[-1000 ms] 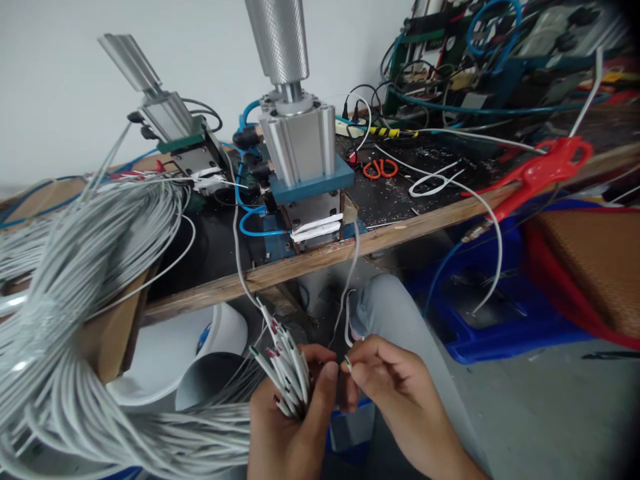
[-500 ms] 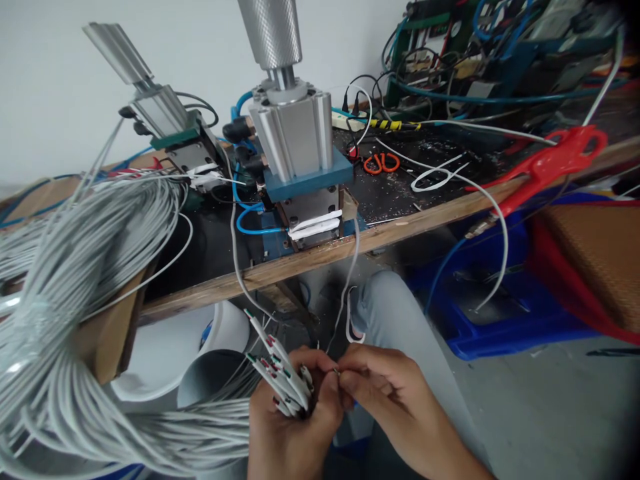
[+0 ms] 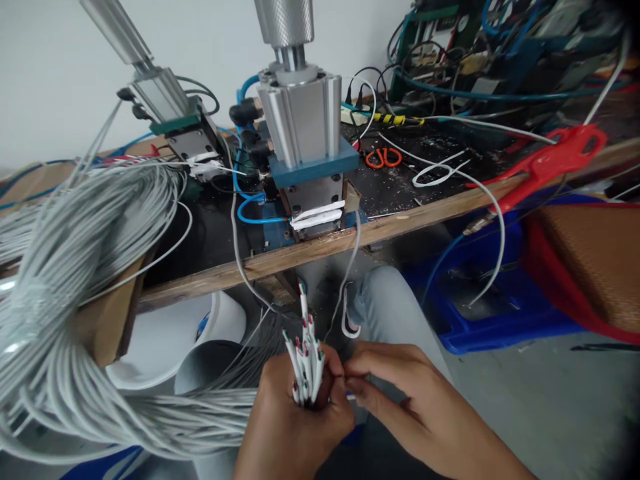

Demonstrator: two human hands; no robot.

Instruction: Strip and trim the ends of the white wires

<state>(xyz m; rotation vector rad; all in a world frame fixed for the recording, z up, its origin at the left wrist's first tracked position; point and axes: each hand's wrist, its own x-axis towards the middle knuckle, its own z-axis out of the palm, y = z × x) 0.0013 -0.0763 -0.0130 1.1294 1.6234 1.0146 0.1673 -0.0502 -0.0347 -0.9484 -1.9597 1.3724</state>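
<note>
Wires (image 3: 306, 367): a bunch of white ones, with red, green and dark tips, stands up out of your left fist.
Left hand (image 3: 287, 427): it is wrapped tight around that bunch, low in the middle of the view.
Right hand (image 3: 407, 393): its finger and thumb are close together, right by your left thumb. A small pale bit (image 3: 350, 397) shows there, but I cannot tell if you pinch it.
Big bundle (image 3: 165, 427): long gray wires come from your left side up to your left hand, and more of them pile up on the bench.
Leg (image 3: 387, 310): your knee, in light blue-gray cloth, is behind your right hand.
Tub (image 3: 231, 327): it is white and sits under the bench, on the left.
Bench (image 3: 390, 230): it has a wooden front edge and a dark top with little white bits on it.
Near machine (image 3: 303, 120): it is silver and blue, with white strips (image 3: 317, 217) on its front.
Air gun (image 3: 550, 167): it is red and is over the bench edge on the right.
Orange loops (image 3: 384, 158): they lie past the near machine, to its right.
Far machine (image 3: 160, 97): it is silver and green, behind the wire pile.
</note>
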